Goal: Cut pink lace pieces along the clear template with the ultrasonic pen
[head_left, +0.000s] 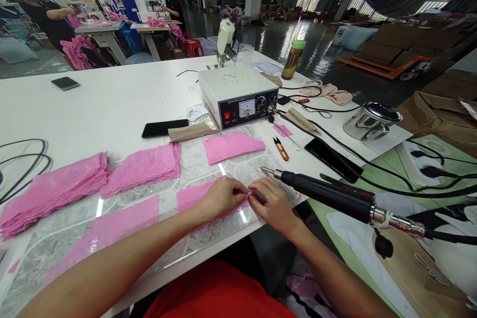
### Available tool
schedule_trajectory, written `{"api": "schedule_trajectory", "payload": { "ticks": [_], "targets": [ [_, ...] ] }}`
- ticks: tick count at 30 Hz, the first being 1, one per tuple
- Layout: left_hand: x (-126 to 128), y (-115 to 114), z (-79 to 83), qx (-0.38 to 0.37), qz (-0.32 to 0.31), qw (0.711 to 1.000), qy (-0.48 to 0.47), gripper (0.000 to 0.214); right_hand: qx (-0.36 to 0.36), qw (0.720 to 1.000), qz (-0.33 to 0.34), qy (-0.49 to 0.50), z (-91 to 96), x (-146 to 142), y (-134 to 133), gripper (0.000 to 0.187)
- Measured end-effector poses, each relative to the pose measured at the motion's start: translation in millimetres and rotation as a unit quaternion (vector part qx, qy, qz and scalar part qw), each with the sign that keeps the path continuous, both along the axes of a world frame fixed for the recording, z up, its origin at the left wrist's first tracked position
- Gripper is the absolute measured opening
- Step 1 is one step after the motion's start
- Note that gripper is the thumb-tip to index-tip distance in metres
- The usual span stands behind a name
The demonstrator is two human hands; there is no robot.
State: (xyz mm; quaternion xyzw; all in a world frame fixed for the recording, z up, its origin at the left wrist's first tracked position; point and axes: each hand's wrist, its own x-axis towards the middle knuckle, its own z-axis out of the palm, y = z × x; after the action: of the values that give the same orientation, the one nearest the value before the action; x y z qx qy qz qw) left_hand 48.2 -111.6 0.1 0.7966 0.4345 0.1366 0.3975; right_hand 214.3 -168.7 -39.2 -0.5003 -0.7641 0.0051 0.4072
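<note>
My left hand [226, 197] and my right hand [275, 204] meet near the table's front edge. The fingertips of both are pinched together on the edge of a pink fabric piece [192, 196] that lies flat on a clear, patterned sheet [169, 231]. Something dark shows under my right fingers; its kind is hidden. Just right of that hand lies a black pen-shaped tool [328, 191] with a pointed metal tip and a cable. Behind my hands sits a flat pink fabric stack [234, 147]. To the left lie two lace-edged pink stacks [143, 169] [55, 191] and a single pink piece [122, 226].
A white control box [238, 94] stands behind, its cables running right. Orange-handled thread snips [280, 149], a black phone [333, 159], another phone [164, 128], a metal cup [371, 121] and a bottle [293, 59] are on the table. Two people work at sewing machines behind.
</note>
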Motion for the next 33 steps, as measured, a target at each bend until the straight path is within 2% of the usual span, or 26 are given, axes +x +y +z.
{"api": "schedule_trajectory", "payload": {
  "ticks": [12,23,33],
  "targets": [
    [1.2,-3.1,0.4,0.026,-0.012,1.0,-0.005,0.022,0.0,1.0,-0.004,0.012,1.5,-0.6,-1.5,0.013],
    [2.6,-3.4,4.4,0.022,-0.006,1.0,0.003,0.021,0.05,0.999,0.019,0.001,4.4,3.0,-3.7,0.012],
    [1.5,-0.7,0.6,0.032,-0.027,0.999,0.008,0.024,0.055,0.998,0.021,0.018,2.5,1.3,-3.8,0.011]
  ]
}}
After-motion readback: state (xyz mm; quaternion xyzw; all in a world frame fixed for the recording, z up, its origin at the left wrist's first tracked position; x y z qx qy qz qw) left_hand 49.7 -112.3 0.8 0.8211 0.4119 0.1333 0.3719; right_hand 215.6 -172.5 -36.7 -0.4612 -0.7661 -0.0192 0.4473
